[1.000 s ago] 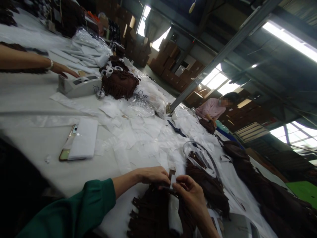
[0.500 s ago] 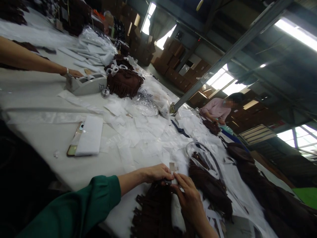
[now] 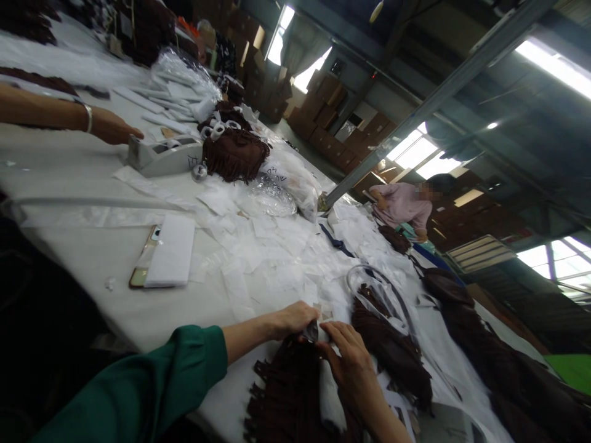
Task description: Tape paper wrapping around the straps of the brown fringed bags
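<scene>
Bag (image 3: 284,397) is brown with fringe, and it lies on the white table (image 3: 120,314), just below your two hands. Think of your hands as the middle of a clock: the bag is at seven o'clock, and its bottom part runs out of view. A fat white roll (image 3: 331,403) lies along it at six o'clock.

Your left hand (image 3: 295,319) is closed at the tips, with thumb and finger pinching a small grey bit (image 3: 311,332). Your right hand (image 3: 351,355) is bent and mostly closed, its thumb and fingers pinching a white strip (image 3: 324,335) right beside the grey bit. Your hands are so close together that some of what they hold is hidden.

At three o'clock, near your right hand, sits a brown purse (image 3: 392,363) with a big loop (image 3: 404,301). At ten o'clock a phone (image 3: 142,264) lies partly under a white card (image 3: 170,252). Lots of thin papers (image 3: 268,246) are spread out at eleven o'clock. Farther off, between ten and eleven, is a tape holder (image 3: 166,159). Someone else's hand (image 3: 111,126) is at its end; you cannot tell if they touch. At one o'clock, well away, a person (image 3: 399,202) wears a pink top.
</scene>
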The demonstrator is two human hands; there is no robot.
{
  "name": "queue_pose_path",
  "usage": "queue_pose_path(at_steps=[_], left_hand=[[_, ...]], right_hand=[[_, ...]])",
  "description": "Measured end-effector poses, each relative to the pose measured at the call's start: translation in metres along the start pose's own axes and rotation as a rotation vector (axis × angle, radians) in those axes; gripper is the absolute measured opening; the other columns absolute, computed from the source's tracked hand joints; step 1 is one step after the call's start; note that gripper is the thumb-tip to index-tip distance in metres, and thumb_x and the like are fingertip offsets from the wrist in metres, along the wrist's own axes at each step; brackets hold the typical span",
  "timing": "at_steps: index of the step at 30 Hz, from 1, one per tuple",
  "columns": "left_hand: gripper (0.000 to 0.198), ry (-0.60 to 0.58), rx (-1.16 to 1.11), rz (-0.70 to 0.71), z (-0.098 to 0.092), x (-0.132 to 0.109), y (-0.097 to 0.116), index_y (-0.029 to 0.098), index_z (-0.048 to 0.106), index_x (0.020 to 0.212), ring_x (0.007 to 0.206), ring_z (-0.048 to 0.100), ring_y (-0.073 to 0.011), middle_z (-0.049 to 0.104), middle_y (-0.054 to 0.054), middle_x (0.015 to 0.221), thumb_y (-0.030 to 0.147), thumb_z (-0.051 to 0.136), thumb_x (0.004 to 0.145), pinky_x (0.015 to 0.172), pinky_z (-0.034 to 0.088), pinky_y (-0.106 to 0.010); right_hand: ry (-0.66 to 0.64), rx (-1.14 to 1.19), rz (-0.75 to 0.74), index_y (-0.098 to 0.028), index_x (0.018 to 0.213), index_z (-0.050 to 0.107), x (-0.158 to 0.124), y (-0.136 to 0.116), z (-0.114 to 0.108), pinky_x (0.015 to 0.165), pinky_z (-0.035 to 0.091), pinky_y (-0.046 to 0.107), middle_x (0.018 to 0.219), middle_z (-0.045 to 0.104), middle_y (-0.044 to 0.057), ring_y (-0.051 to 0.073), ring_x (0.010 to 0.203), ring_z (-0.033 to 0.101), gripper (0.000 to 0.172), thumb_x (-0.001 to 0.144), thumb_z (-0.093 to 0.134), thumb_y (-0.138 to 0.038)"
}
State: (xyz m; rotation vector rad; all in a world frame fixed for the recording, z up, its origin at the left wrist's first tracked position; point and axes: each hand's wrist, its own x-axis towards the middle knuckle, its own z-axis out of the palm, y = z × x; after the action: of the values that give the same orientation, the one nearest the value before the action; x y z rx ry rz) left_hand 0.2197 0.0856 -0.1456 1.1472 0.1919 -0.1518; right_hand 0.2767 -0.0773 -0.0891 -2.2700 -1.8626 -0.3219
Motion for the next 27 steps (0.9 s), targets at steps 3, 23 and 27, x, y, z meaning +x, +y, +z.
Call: queue_pose_path(at_steps=[3,23,27], left_hand=[[0.024,0.048,0.062,0.011,-0.001,0.0,-0.002,0.017,0.048,0.06,0.041,0.038,-0.0089,0.044,0.003,0.05,0.027,0.044,0.081,0.037,0.025,-0.02],[0.012,-0.108,0.408,0.23,0.0,-0.006,-0.004,0.015,0.06,0.066,0.054,0.041,-0.0107,0.047,0.005,0.055,0.02,0.051,0.072,0.053,0.031,-0.022],[0.018,-0.046,0.505,0.294,0.0,-0.003,-0.006,0.016,0.067,0.078,0.066,0.048,-0.0136,0.056,0.003,0.065,0.015,0.049,0.073,0.062,0.036,-0.022]], right_hand=[[-0.066,0.012,0.03,-0.019,0.113,0.055,0.003,0.001,0.004,0.08,0.048,0.039,0.102,0.064,0.009,0.026,0.095,0.058,0.024,0.089,0.057,-0.022],[-0.123,-0.132,0.056,-0.021,0.095,0.065,0.013,0.005,-0.004,0.079,0.042,0.039,0.091,0.063,0.007,0.024,0.084,0.057,0.017,0.079,0.06,-0.022],[-0.084,0.013,0.11,-0.021,0.098,0.064,0.009,0.006,-0.002,0.08,0.047,0.039,0.095,0.068,0.007,0.025,0.088,0.063,0.018,0.082,0.058,-0.026]])
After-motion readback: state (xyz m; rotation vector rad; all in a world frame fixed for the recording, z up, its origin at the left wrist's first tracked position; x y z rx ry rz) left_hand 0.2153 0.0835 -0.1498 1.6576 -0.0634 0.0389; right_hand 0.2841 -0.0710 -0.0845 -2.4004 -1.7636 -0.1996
